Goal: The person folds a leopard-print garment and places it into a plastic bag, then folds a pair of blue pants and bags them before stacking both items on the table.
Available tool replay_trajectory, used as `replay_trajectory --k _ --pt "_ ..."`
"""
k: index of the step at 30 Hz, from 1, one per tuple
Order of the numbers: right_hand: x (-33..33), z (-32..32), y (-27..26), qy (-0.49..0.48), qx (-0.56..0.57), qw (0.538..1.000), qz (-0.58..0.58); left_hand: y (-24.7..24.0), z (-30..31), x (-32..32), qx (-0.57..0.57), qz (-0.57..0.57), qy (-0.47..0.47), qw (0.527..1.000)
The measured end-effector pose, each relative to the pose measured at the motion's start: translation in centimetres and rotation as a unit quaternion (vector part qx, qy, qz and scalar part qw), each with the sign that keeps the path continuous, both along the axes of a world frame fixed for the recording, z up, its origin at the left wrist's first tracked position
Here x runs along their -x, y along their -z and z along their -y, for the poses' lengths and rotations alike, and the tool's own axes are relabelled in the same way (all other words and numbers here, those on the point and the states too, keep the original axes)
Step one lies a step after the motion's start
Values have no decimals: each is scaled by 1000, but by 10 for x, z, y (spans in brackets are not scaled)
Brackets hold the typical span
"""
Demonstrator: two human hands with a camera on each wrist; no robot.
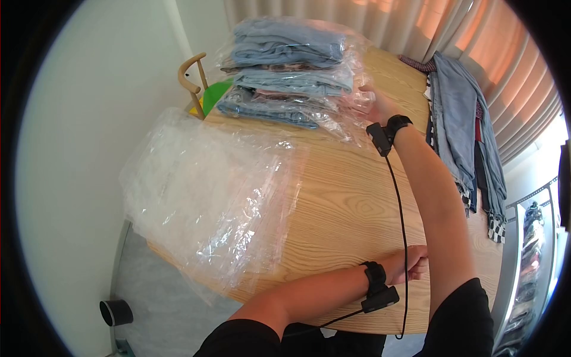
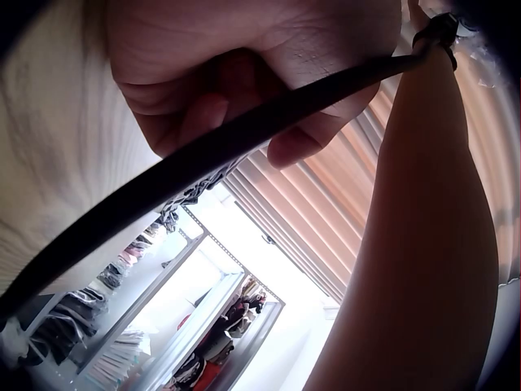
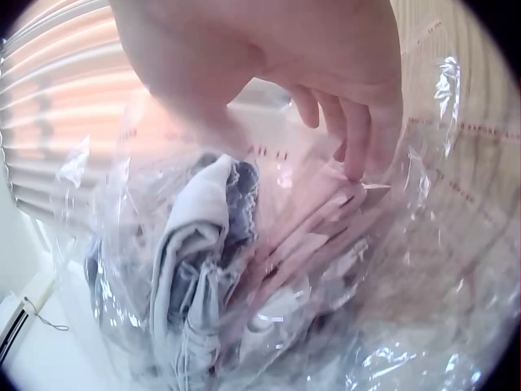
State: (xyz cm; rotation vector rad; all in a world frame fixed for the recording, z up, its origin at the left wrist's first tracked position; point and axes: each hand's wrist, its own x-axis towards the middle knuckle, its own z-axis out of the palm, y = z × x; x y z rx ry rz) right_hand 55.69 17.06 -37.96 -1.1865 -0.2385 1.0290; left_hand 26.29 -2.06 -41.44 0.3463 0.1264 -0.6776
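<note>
A stack of folded jeans in clear plastic bags stands at the far side of the wooden table. My right hand is at the stack's right side. In the right wrist view, the fingers reach down to the crinkled plastic, with the thumb apart from them. Grey-blue denim and pinkish layers show through the bag there. My left hand rests near the table's front edge, its fingers loosely curled and holding nothing. A black cable crosses in front of it in the left wrist view.
Flat clear plastic bags lie piled on the table's left, overhanging its edge. Loose jeans and other garments drape over the right side. A wooden chair stands behind left, a clothes rack at right. The cable runs from my right wrist.
</note>
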Motion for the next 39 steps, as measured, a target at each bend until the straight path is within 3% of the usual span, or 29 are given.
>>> replay_trajectory --k 1,3,9,11,13,17,18,20,21,23,25,27,29,34,39 --pt "22 -4 -11 -1 0 1000 0 1 0 0 -1 -2 3 1000" --pt "82 -6 -47 142 13 989 -49 4 5 1 -14 -16 -6 1000" --pt "26 -28 0 35 33 994 98 -6 6 1 -38 -52 -27 998" --pt "16 -20 9 19 -17 991 128 -5 6 1 -37 -57 -21 997" --pt "45 -5 -16 17 -28 986 163 -5 4 0 -23 -46 -8 999" --pt "31 9 -18 25 -46 997 54 -3 1 0 -25 -26 21 999" --pt "35 20 -27 66 77 978 185 8 4 0 16 -7 2 1000" --pt "6 54 -25 132 273 862 406 13 5 2 67 14 -9 998" --pt "-5 82 -29 148 281 858 405 13 4 2 69 17 9 997" --pt "-20 134 -41 80 540 629 554 11 5 -1 38 -29 5 999" --pt "16 178 -61 67 674 556 481 7 2 0 48 -8 6 999" --pt "15 221 -42 72 703 543 454 6 2 2 58 10 2 998" --pt "-27 261 8 66 630 625 456 7 2 1 64 1 -2 998" --pt "15 271 -10 158 610 621 467 6 0 1 66 7 3 998" --pt "-2 283 -5 190 608 618 461 3 -1 1 64 -10 0 998"
